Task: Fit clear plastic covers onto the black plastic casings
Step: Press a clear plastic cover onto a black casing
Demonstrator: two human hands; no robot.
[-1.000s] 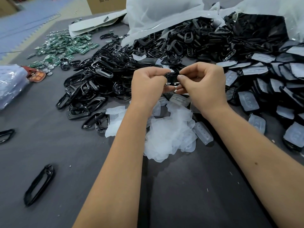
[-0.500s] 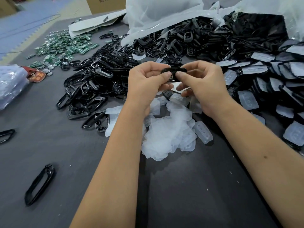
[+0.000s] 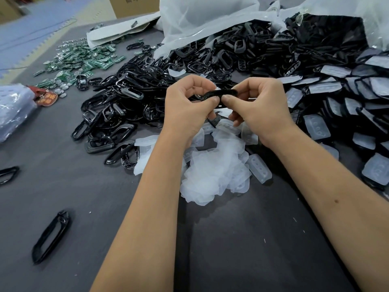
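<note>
- While both hands work at centre frame, the left hand (image 3: 187,106) and right hand (image 3: 261,106) each pinch one black casing (image 3: 220,94) between thumb and curled fingers, so it is held clear of the grey table (image 3: 242,249).
- Judged step: seating a clear cover (image 3: 216,87) into this casing; only a pale sliver of it shows behind the top edge, and how far it is seated cannot be told.
- Casing orientation: long axis runs left to right across the frame, roughly level, with its thin edge turned towards the camera; both thumb tips meet on its near edge.
- Next move likely calls for even pressure along the rim until the cover sits flush, then setting the piece with the fitted casings (image 3: 341,106) at right of frame.
- Supplies: loose clear covers (image 3: 214,171) lie just below the hands; bare black casings (image 3: 130,102) are heaped at left centre.
- Green circuit boards (image 3: 84,57) lie at upper left, apart from the work.
</note>
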